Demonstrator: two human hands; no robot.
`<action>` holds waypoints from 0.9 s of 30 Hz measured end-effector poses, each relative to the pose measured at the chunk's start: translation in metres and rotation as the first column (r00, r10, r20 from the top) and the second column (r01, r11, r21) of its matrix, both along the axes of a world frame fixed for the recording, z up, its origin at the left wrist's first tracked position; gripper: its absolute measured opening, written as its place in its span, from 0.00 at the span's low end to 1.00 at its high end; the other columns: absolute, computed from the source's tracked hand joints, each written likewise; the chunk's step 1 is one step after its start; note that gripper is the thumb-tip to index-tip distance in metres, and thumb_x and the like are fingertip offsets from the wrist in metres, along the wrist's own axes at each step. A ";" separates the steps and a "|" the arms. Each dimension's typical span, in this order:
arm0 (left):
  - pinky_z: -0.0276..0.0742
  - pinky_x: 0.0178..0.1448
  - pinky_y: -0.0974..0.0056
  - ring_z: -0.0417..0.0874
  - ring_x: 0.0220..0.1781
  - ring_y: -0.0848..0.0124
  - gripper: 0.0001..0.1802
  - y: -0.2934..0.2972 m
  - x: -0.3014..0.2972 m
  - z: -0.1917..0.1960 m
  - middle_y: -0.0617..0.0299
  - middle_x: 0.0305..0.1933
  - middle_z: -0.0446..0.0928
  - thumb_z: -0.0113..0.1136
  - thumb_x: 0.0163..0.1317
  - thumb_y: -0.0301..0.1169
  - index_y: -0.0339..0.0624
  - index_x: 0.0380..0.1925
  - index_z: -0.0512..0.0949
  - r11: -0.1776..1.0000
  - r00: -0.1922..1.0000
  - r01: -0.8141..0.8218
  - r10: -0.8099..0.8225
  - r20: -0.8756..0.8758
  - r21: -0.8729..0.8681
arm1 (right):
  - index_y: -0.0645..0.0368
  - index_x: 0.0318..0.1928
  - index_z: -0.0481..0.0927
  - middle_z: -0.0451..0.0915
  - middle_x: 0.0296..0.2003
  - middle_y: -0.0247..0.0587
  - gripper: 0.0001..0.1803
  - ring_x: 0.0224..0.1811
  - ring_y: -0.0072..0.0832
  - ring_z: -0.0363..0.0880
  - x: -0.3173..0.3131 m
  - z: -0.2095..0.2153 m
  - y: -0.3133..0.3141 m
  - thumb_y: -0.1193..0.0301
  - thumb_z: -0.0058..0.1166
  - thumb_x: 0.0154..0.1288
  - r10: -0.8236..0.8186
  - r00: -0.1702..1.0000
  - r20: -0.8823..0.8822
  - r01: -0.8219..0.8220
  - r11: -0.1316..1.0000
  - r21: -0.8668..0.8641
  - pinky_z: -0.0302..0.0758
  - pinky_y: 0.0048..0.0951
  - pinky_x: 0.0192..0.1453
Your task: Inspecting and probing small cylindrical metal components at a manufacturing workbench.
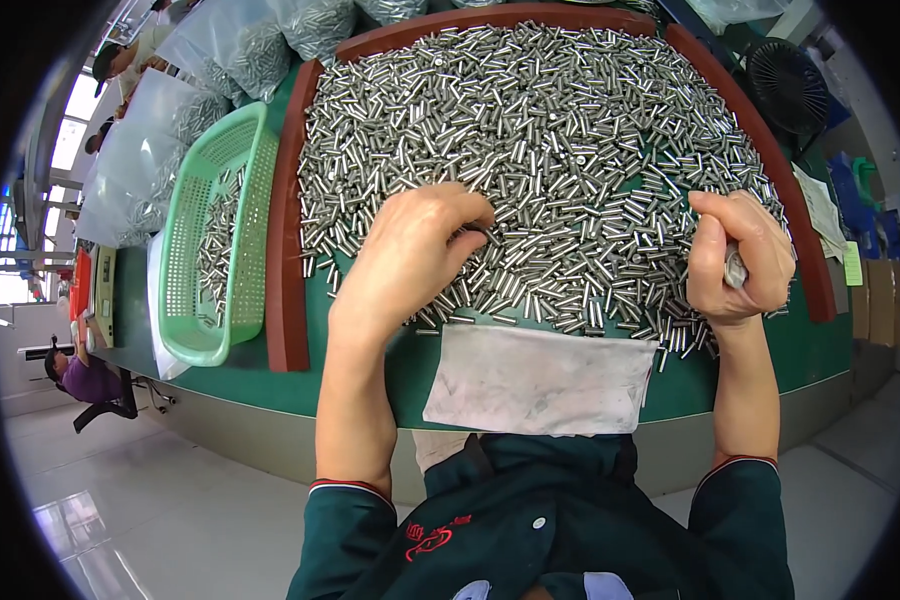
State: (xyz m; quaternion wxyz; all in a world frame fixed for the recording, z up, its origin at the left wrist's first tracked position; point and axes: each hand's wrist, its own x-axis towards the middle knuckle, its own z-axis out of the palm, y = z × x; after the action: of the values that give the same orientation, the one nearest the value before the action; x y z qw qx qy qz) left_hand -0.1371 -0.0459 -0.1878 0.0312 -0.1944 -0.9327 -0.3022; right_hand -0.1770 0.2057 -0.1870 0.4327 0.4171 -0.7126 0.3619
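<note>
A wide layer of small, shiny metal pins (530,130) covers the green tabletop in front of me. My left hand (415,240) is over the near left part of the layer, with thumb and fingers bent together at the pins. Whatever lies between those fingertips is hidden. At the right side of the layer, my right hand (740,255) is curled closed just above the pins. Something greyish and metallic shows in its palm, apparently a few metal pins. A stained whitish cloth (540,380) lies at the table's front edge between my forearms.
Red-brown bars (288,220) border the pins at left, back and right. Left of them, a green perforated basket (195,300) holds more pins. Clear bags of pins (260,60) stand behind it. A black fan (785,85) and papers (820,210) are at the right.
</note>
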 end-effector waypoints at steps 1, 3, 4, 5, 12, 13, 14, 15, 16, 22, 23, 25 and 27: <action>0.70 0.30 0.63 0.75 0.26 0.61 0.08 0.001 0.000 -0.001 0.56 0.26 0.74 0.59 0.44 0.22 0.36 0.27 0.75 0.999 1.000 0.008 -0.009 -0.021 -0.043 | 0.68 0.27 0.76 0.67 0.11 0.33 0.11 0.08 0.20 0.59 0.000 0.000 -0.001 0.88 0.46 0.39 0.005 1.000 -0.007 -0.005 1.000 -0.001 0.54 0.21 0.12; 0.69 0.30 0.62 0.75 0.26 0.60 0.07 0.004 -0.001 -0.004 0.56 0.25 0.73 0.58 0.44 0.22 0.37 0.26 0.75 0.996 0.999 0.016 -0.020 -0.041 -0.084 | 0.68 0.27 0.75 0.67 0.11 0.33 0.10 0.08 0.20 0.59 -0.001 -0.001 0.000 0.87 0.46 0.39 0.010 1.000 -0.012 -0.010 1.000 0.002 0.54 0.21 0.12; 0.69 0.30 0.61 0.75 0.27 0.60 0.06 0.007 -0.001 -0.005 0.56 0.25 0.73 0.58 0.45 0.23 0.37 0.25 0.74 0.990 0.998 0.008 -0.018 -0.066 -0.143 | 0.68 0.27 0.75 0.67 0.11 0.33 0.10 0.08 0.20 0.59 -0.001 -0.001 0.000 0.87 0.46 0.39 0.013 1.000 -0.018 -0.013 1.000 0.004 0.54 0.21 0.12; 0.69 0.31 0.60 0.74 0.27 0.59 0.05 0.009 0.000 -0.007 0.56 0.24 0.72 0.57 0.45 0.23 0.37 0.25 0.74 0.980 0.996 -0.002 -0.017 -0.092 -0.201 | 0.68 0.27 0.75 0.67 0.11 0.33 0.10 0.08 0.20 0.59 -0.002 -0.001 0.000 0.87 0.46 0.39 0.012 1.000 -0.018 -0.012 1.000 0.006 0.54 0.21 0.12; 0.68 0.31 0.58 0.74 0.27 0.59 0.04 0.017 0.006 -0.016 0.57 0.21 0.70 0.56 0.47 0.25 0.38 0.21 0.72 0.956 0.991 -0.002 -0.037 -0.128 -0.292 | 0.68 0.28 0.75 0.66 0.12 0.33 0.10 0.08 0.21 0.59 -0.001 0.001 0.001 0.87 0.47 0.40 0.008 1.000 0.001 -0.008 0.999 0.031 0.54 0.21 0.13; 0.68 0.31 0.58 0.74 0.27 0.59 0.04 0.017 0.005 -0.018 0.57 0.21 0.70 0.56 0.47 0.25 0.38 0.21 0.72 0.957 0.991 -0.004 -0.036 -0.130 -0.291 | 0.68 0.28 0.75 0.66 0.12 0.33 0.10 0.08 0.21 0.58 -0.001 0.000 0.001 0.87 0.46 0.40 0.003 1.000 0.003 -0.003 0.999 0.035 0.54 0.21 0.13; 0.68 0.30 0.58 0.73 0.26 0.58 0.04 0.016 0.003 -0.020 0.56 0.21 0.70 0.56 0.46 0.24 0.38 0.21 0.71 0.972 0.991 -0.001 -0.030 -0.130 -0.235 | 0.68 0.28 0.75 0.66 0.12 0.33 0.10 0.08 0.21 0.58 -0.001 0.000 0.000 0.87 0.46 0.40 0.003 1.000 -0.017 -0.003 1.000 0.031 0.54 0.22 0.13; 0.68 0.30 0.57 0.73 0.26 0.57 0.04 0.017 0.003 -0.019 0.55 0.21 0.71 0.56 0.46 0.24 0.38 0.21 0.71 0.984 0.992 0.001 -0.024 -0.127 -0.179 | 0.68 0.28 0.75 0.66 0.12 0.33 0.10 0.08 0.21 0.58 -0.001 0.000 0.000 0.87 0.46 0.40 0.005 1.000 -0.017 -0.005 1.000 0.031 0.54 0.22 0.13; 0.67 0.24 0.63 0.73 0.20 0.66 0.03 0.017 0.001 -0.015 0.58 0.17 0.69 0.55 0.47 0.23 0.37 0.23 0.71 1.000 0.994 0.000 -0.003 -0.114 -0.022 | 0.68 0.28 0.75 0.67 0.12 0.33 0.10 0.08 0.21 0.58 -0.001 0.001 0.001 0.87 0.46 0.40 0.007 1.000 -0.011 -0.006 1.000 0.028 0.53 0.22 0.13; 0.51 0.18 0.77 0.54 0.14 0.84 0.04 0.009 -0.012 -0.014 0.65 0.19 0.68 0.50 0.57 0.28 0.39 0.28 0.72 0.088 0.857 -0.432 -0.270 0.439 0.897 | 0.68 0.28 0.75 0.66 0.12 0.33 0.11 0.08 0.20 0.58 0.000 0.002 0.000 0.88 0.46 0.39 0.000 1.000 -0.004 0.000 1.000 0.014 0.53 0.21 0.13; 0.51 0.18 0.78 0.54 0.14 0.84 0.04 0.008 -0.012 -0.016 0.64 0.20 0.70 0.51 0.57 0.28 0.39 0.29 0.72 -0.017 0.847 -0.455 -0.316 0.427 0.890 | 0.68 0.28 0.75 0.65 0.11 0.33 0.11 0.08 0.20 0.58 0.000 0.003 0.001 0.87 0.46 0.40 0.002 1.000 -0.003 -0.002 1.000 0.019 0.53 0.21 0.13; 0.52 0.19 0.79 0.53 0.14 0.85 0.05 0.007 -0.012 -0.020 0.59 0.25 0.74 0.52 0.58 0.30 0.40 0.30 0.72 -0.123 0.828 -0.498 -0.363 0.428 0.859 | 0.68 0.28 0.75 0.65 0.11 0.32 0.11 0.08 0.20 0.58 0.000 0.002 -0.001 0.87 0.46 0.40 0.005 1.000 0.000 -0.005 1.000 0.020 0.53 0.21 0.13; 0.53 0.19 0.79 0.54 0.14 0.85 0.06 0.012 -0.013 -0.020 0.58 0.26 0.74 0.53 0.58 0.31 0.40 0.31 0.71 -0.102 0.799 -0.556 -0.337 0.497 0.825 | 0.68 0.28 0.75 0.64 0.11 0.32 0.11 0.08 0.20 0.58 0.000 0.001 -0.001 0.87 0.46 0.40 0.007 1.000 -0.001 -0.007 1.000 0.017 0.53 0.21 0.13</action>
State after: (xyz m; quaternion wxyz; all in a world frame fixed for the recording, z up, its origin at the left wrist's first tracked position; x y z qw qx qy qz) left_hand -0.1496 -0.0336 -0.2082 -0.0932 0.0839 -0.3622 -0.9236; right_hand -0.1766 0.2044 -0.1855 0.4283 0.4233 -0.7141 0.3570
